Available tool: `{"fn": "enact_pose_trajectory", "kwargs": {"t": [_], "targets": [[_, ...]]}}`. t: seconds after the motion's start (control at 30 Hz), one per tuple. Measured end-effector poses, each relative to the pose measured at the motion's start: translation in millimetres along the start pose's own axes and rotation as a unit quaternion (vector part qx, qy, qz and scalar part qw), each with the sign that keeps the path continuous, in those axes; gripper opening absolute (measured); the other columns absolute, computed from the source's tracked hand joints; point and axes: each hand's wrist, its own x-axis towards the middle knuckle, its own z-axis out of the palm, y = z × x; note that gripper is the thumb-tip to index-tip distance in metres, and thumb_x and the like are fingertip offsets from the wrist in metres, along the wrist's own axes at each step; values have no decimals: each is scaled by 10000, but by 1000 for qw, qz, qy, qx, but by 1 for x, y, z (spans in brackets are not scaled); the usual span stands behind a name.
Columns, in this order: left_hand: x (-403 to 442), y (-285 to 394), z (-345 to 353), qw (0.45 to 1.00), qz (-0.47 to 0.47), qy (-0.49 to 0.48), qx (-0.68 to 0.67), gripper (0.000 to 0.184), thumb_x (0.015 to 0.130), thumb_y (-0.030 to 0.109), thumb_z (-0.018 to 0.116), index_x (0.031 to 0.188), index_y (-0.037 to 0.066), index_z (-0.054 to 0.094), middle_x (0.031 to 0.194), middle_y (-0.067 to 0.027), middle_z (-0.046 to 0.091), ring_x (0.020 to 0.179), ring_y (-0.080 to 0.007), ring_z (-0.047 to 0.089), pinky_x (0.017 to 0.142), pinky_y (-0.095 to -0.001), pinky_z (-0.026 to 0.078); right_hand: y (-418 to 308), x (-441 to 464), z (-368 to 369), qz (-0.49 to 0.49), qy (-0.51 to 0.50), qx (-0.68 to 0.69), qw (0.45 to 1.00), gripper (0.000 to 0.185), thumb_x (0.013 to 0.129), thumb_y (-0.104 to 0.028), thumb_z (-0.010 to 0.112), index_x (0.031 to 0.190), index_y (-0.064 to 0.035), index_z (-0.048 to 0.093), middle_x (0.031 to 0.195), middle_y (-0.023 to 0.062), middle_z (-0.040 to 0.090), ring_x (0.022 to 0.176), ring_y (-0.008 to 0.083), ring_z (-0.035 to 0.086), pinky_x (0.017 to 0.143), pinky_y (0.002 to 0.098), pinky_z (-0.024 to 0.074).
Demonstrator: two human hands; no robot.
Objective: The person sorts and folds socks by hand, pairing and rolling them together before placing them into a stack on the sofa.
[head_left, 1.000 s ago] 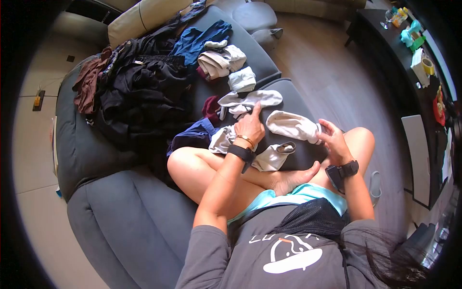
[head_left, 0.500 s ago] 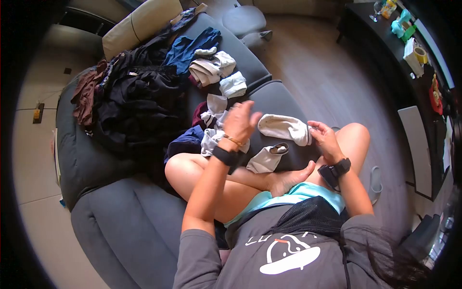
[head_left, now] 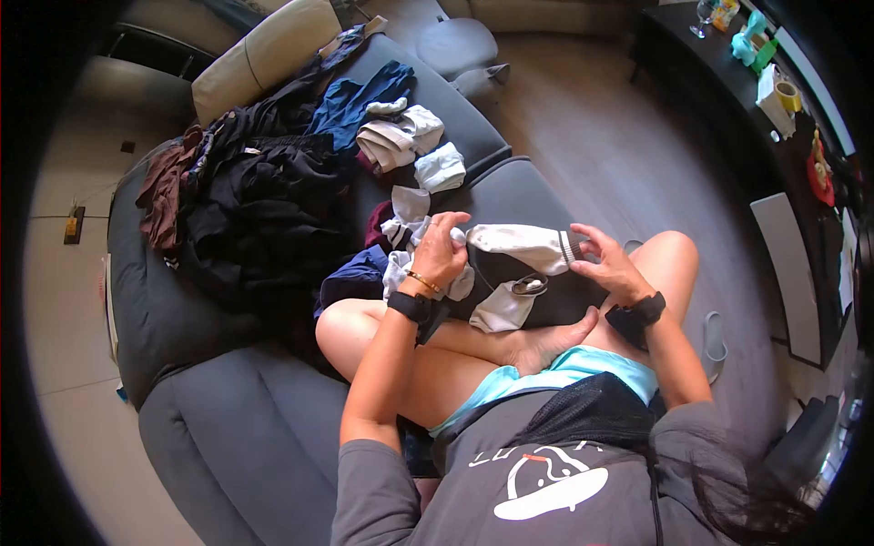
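Note:
A white sock [head_left: 519, 244] with a dark-striped cuff and greyish marks is stretched between my two hands, above the grey sofa seat. My left hand [head_left: 439, 253] has its fingers closed at the toe end. The cuff is pinched between the thumb and fingers of my right hand [head_left: 608, 266]. Just below, by my bare foot, lies a second white sock [head_left: 503, 307] with a dark opening. Beside my left hand is a loose pile of light grey and white socks [head_left: 411, 205], partly hidden by that hand.
Dark clothes [head_left: 264, 196] cover the sofa's left part. Blue cloth [head_left: 360, 102], folded light items [head_left: 387, 144] and a white folded bundle [head_left: 441, 167] lie farther up. Navy cloth [head_left: 353, 278] sits by my knee. A black cabinet [head_left: 706, 68] stands at right; a slipper [head_left: 715, 338] is on the floor.
My left hand has come down from a raised, open pose to the sock's toe end. The sock has turned and straightened, with its striped cuff now showing at my right hand.

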Motion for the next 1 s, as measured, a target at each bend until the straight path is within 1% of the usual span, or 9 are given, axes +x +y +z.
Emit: {"fn": "enact_pose_trajectory", "kwargs": {"t": [0.17, 0.37, 0.43, 0.63, 0.7, 0.73, 0.77, 0.87, 1.0], "targets": [[6, -8, 16, 967, -183, 36, -175, 393, 823, 263, 618, 1081, -32, 578, 994, -154, 607, 895, -271, 618, 760, -326, 484, 17, 12, 11, -12, 84, -87, 993, 459, 864, -203, 649, 1253, -17, 491, 1039, 86, 590, 946, 137, 549, 816, 257, 465], [4, -5, 34, 997, -3, 37, 62, 266, 806, 296, 673, 964, 82, 659, 914, -111, 614, 760, -257, 618, 676, -347, 500, 22, 27, 16, -21, 77, 2, 997, 312, 874, -93, 598, 1160, 17, 543, 908, 24, 604, 818, 87, 557, 739, 223, 464], [2, -1, 36, 998, -28, 27, 59, 195, 783, 255, 683, 902, 101, 669, 900, -102, 611, 789, -274, 609, 687, -361, 493, 15, 25, 19, -31, 74, 31, 996, 291, 871, -33, 563, 1157, 20, 543, 927, 22, 604, 832, 78, 554, 743, 220, 464], [5, 9, 24, 989, 106, 50, 87, 87, 764, 130, 650, 823, 68, 636, 895, -114, 600, 828, -311, 598, 705, -374, 492, 5, 22, 20, -52, 121, 56, 990, 306, 878, 11, 532, 1184, 6, 527, 963, 25, 607, 876, 75, 556, 782, 212, 458], [4, 19, 16, 989, 108, 104, -18, 38, 777, 69, 622, 807, 44, 622, 904, -139, 603, 804, -323, 596, 711, -361, 497, -4, 19, 18, -57, 114, 72, 989, 337, 880, 8, 536, 1216, -1, 507, 970, 24, 605, 881, 72, 549, 791, 207, 453], [4, 18, 14, 986, 110, 115, -54, 64, 849, 80, 589, 872, 33, 626, 928, -103, 628, 760, -206, 608, 698, -289, 485, -9, 17, 16, -63, 107, 87, 988, 369, 882, 4, 540, 1248, -8, 487, 976, 23, 604, 885, 69, 543, 801, 202, 448], [2, 18, 14, 986, 110, 115, -55, 64, 849, 80, 589, 872, 33, 626, 928, -103, 628, 760, -206, 608, 698, -289, 485, -16, 14, 15, -63, 107, 87, 988, 369, 882, 4, 540, 1248, -8, 487, 976, 23, 604, 885, 69, 543, 801, 202, 448], [-1, 12, 15, 922, -96, 20, -374, 172, 927, 169, 550, 934, 5, 600, 887, 14, 591, 727, -32, 519, 640, -190, 435, -33, 10, 20, -72, 34, 78, 994, 566, 863, -11, 587, 1386, -74, 380, 1004, 29, 599, 891, 58, 510, 826, 196, 431], [2, -4, 19, 858, -156, 12, -490, 186, 942, 218, 536, 987, 48, 596, 892, 1, 594, 720, -57, 525, 650, -206, 443, -34, 13, 19, -114, 115, -32, 986, 591, 865, -4, 581, 1404, -102, 360, 1068, 56, 615, 933, 68, 534, 858, 205, 435]]}}
